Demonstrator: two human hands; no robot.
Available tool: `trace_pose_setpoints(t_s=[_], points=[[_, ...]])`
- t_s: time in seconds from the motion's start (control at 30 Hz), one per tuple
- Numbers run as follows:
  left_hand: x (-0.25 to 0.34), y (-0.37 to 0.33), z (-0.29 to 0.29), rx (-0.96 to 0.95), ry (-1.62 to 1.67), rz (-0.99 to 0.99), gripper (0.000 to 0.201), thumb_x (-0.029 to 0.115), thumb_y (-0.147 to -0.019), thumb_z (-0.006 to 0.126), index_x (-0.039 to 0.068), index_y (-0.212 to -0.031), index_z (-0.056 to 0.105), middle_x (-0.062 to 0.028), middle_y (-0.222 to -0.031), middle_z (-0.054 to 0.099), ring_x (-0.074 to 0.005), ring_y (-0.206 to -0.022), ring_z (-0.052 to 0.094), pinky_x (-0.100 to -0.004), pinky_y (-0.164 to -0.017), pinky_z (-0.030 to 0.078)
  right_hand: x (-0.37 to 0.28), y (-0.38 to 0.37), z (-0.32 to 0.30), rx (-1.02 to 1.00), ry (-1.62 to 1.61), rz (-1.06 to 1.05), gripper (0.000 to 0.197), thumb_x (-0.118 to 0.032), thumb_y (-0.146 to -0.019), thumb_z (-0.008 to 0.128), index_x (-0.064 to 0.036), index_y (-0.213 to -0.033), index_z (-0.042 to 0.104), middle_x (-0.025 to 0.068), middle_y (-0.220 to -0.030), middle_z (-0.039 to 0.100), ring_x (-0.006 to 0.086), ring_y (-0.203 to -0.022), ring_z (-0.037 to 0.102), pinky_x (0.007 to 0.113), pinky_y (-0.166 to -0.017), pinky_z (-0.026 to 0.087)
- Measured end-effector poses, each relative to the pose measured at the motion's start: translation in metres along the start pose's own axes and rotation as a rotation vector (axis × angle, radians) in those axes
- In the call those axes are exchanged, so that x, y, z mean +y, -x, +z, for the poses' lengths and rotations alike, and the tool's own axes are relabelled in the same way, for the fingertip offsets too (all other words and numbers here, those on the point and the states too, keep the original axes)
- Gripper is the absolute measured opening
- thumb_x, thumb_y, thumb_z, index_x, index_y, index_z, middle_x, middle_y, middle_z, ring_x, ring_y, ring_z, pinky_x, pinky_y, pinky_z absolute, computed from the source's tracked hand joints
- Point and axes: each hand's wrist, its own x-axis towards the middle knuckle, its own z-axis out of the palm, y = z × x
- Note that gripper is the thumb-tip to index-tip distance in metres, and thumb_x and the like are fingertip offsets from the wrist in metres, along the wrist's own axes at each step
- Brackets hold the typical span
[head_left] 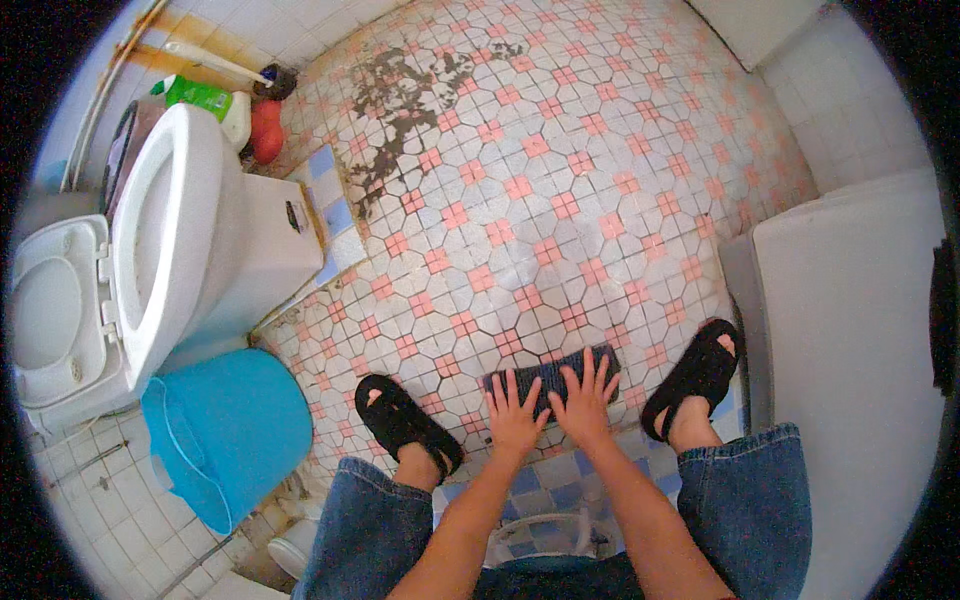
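Note:
A dark blue-grey folded cloth [548,376] lies on the tiled floor between my feet. My left hand [514,424] rests palm down on its left part, fingers spread and stretched forward. Beside it my right hand [587,408] presses flat on the cloth's right part, its fingers also apart. The two thumbs come close together near the cloth's front edge. Neither hand is wrapped round anything. Under the palms, part of the cloth is hidden.
My black sandals [408,424] stand either side of the cloth. On the left are a white toilet [215,230], a blue bucket [235,430], a green-labelled bottle [200,96] and a brush [274,82]. Dark dirt [405,125] marks the far floor. A whitish appliance [850,320] stands right.

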Motion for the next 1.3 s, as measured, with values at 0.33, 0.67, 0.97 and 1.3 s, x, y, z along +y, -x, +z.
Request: trace_pose_setpoints(t_s=[0.33, 0.67, 0.97, 1.3], points=[[-0.004, -0.166, -0.04, 0.224, -0.094, -0.086, 0.067, 0.044, -0.087, 0.057, 0.018, -0.145, 0.038, -0.0286, -0.154, 0.012, -0.0518, -0.14, 0.012, -0.0655, -0.107, 0.018, -0.022, -0.188, -0.034, 0.334, 0.17, -0.23, 0.056, -0.047, -0.086, 0.059, -0.0228, -0.135, 0.05, 0.0124, -0.155, 0.024, 0.0435, -0.14, 0.02, 0.07, -0.107, 0.01], [0.028, -0.246, -0.043, 0.295, -0.082, 0.057, 0.068, 0.05, -0.087, 0.056, 0.023, -0.146, 0.038, -0.0273, -0.154, 0.013, -0.0516, -0.14, 0.014, -0.066, -0.105, 0.021, 0.024, -0.241, -0.07, 0.457, 0.246, -0.157, 0.063, -0.053, -0.085, 0.056, -0.0255, -0.14, 0.046, 0.0114, -0.155, 0.025, 0.0426, -0.141, 0.017, 0.07, -0.106, 0.009], [0.035, -0.124, -0.02, 0.108, -0.02, 0.117, 0.064, 0.05, -0.085, 0.059, 0.027, -0.143, 0.044, -0.019, -0.156, 0.018, -0.0438, -0.142, 0.015, -0.0616, -0.109, 0.018, 0.037, -0.107, -0.033, 0.324, 0.169, -0.025, 0.067, -0.049, -0.083, 0.061, -0.0202, -0.141, 0.045, 0.0161, -0.155, 0.021, 0.0471, -0.141, 0.015, 0.073, -0.104, 0.01], [0.027, -0.008, 0.009, -0.08, -0.051, 0.128, 0.068, 0.057, -0.083, 0.057, 0.033, -0.144, 0.04, -0.0183, -0.157, 0.017, -0.0443, -0.143, 0.015, -0.064, -0.108, 0.02, 0.038, 0.018, 0.03, 0.203, 0.246, 0.14, 0.077, -0.054, -0.079, 0.065, -0.0261, -0.145, 0.038, 0.0157, -0.158, 0.012, 0.0482, -0.142, 0.011, 0.074, -0.104, 0.008]])
